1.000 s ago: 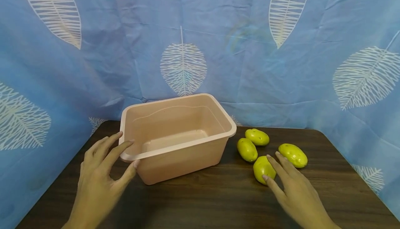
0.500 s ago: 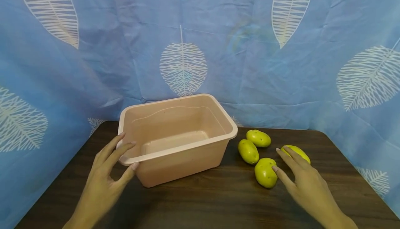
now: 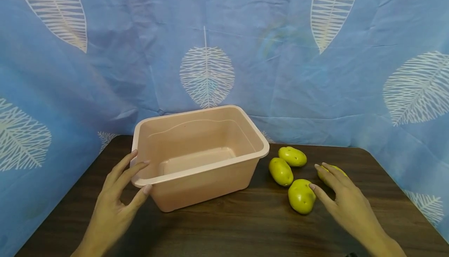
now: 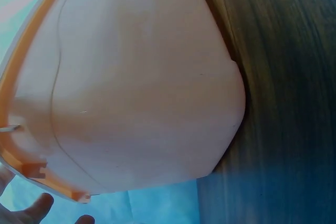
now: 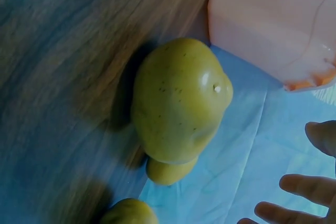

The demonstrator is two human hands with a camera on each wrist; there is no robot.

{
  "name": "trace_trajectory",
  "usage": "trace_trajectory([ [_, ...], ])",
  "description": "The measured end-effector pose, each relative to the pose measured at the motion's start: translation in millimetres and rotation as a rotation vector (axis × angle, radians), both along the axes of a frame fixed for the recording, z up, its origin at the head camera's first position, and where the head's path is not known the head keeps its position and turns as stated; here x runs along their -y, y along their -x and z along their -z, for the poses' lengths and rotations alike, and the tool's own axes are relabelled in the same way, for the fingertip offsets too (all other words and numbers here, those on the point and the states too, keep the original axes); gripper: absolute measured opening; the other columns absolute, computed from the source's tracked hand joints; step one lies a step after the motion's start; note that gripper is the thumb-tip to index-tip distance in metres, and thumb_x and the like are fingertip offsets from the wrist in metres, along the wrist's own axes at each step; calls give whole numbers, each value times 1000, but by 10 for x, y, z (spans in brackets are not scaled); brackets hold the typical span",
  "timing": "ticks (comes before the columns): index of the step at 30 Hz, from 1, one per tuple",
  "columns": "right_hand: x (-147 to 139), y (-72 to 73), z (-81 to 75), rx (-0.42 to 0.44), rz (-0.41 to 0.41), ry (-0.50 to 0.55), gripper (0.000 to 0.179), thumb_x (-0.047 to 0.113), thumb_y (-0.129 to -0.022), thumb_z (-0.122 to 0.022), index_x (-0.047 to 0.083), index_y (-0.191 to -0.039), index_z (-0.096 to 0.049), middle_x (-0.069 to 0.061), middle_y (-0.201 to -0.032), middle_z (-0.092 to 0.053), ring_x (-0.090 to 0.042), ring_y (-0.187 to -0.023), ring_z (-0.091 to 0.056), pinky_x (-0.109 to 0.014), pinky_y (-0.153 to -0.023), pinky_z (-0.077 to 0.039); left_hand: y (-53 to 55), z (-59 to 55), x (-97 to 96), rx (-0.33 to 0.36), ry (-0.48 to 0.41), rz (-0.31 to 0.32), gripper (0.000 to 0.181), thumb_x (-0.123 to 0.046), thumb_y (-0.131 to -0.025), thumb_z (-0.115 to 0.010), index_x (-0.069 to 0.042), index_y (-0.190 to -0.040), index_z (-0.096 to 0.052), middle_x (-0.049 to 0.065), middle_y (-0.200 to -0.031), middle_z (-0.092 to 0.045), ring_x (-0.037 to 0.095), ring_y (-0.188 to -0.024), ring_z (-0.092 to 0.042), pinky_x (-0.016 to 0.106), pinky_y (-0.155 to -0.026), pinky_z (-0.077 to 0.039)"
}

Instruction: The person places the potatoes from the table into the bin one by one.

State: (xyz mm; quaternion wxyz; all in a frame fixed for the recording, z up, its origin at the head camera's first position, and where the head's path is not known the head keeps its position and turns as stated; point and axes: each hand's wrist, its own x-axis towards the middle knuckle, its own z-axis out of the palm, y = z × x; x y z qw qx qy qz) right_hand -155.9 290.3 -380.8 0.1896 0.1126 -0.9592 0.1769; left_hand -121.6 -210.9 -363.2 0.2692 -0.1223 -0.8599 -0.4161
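A pink plastic bin (image 3: 203, 185) stands upright on the table. My left hand (image 3: 110, 206) is at its near left corner, fingers spread and loosely bent, thumb outside the wall; in the left wrist view its fingertips (image 4: 42, 205) appear apart from the rim. On the right lie yellow-green potatoes: one in front (image 3: 301, 196), two (image 3: 280, 171) behind it, and another (image 3: 341, 169) partly covered by my right hand (image 3: 352, 208). That hand hovers with fingers spread and holds nothing. The right wrist view shows the front potato (image 5: 178, 100) close up, spotted with small dark marks.
The dark wooden table (image 3: 231, 229) ends at a blue cloth (image 3: 266, 81) with white leaf prints, hanging behind and at both sides. The bin's back is close to the cloth. Bare tabletop lies between the two hands.
My right hand has drawn back to the right, off the front potato and partly over the rightmost one. My left hand stays by the bin's corner. The head view has shifted slightly.
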Motion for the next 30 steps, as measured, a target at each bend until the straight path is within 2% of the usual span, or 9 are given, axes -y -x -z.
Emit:
trace_trajectory([
  [6,-89,47,15,-15,0,15,61,29,-99,-73,3,-151,-52,-31,-152,-48,-60,-127,-49,-77,-89,-46,34,29,4,22,-26,3,53,-9,-94,-76,-27,-142,-64,-5,-168,-37,10,-154,-28,78,-110,-30],
  [8,-126,66,20,0,10,20,61,31,-100,-72,2,-151,-52,-32,-152,-48,-61,-128,-48,-79,-90,-44,45,40,3,17,-20,-1,52,-9,-94,-76,-26,-142,-64,-4,-167,-38,5,-153,-29,59,-120,-32],
  [9,-146,75,24,5,15,20,61,32,-100,-72,2,-150,-52,-32,-152,-48,-61,-128,-48,-79,-90,-44,50,41,2,15,-21,0,51,-9,-94,-76,-26,-142,-64,-3,-167,-39,3,-153,-29,58,-119,-32],
  [13,-219,106,42,29,31,22,63,34,-101,-70,1,-152,-50,-33,-153,-46,-63,-127,-47,-79,-89,-44,69,42,3,17,-15,-1,50,-10,-95,-75,-27,-140,-65,-3,-167,-39,1,-151,-30,59,-119,-33],
  [15,-245,115,57,44,35,27,64,34,-102,-70,2,-153,-49,-33,-154,-45,-63,-128,-46,-80,-89,-43,75,41,10,20,-26,10,49,-9,-95,-75,-28,-140,-65,-2,-167,-39,1,-151,-29,77,-110,-32],
  [19,-273,132,94,50,29,38,63,33,-101,-70,1,-152,-50,-34,-155,-43,-63,-130,-43,-81,-91,-41,82,69,21,7,-27,23,49,-7,-95,-75,-25,-139,-66,2,-167,-40,1,-153,-28,75,-113,-30],
  [22,-291,142,119,44,23,46,63,32,-101,-71,1,-152,-50,-34,-155,-42,-63,-131,-43,-82,-92,-40,87,92,19,-4,-13,13,49,-6,-95,-75,-22,-139,-66,1,-166,-41,0,-154,-28,49,-124,-29],
  [26,-323,152,152,50,22,59,64,32,-101,-71,1,-152,-49,-34,-156,-41,-63,-132,-42,-81,-93,-40,99,120,14,-22,1,0,49,-4,-94,-75,-22,-139,-66,-5,-165,-42,0,-153,-30,13,-114,-25],
  [30,-353,170,179,67,22,72,65,33,-101,-70,-1,-152,-48,-36,-155,-41,-64,-132,-42,-81,-94,-39,117,143,15,-27,-12,3,50,-3,-94,-74,-23,-139,-66,-4,-165,-42,0,-153,-30,9,-111,-25],
])
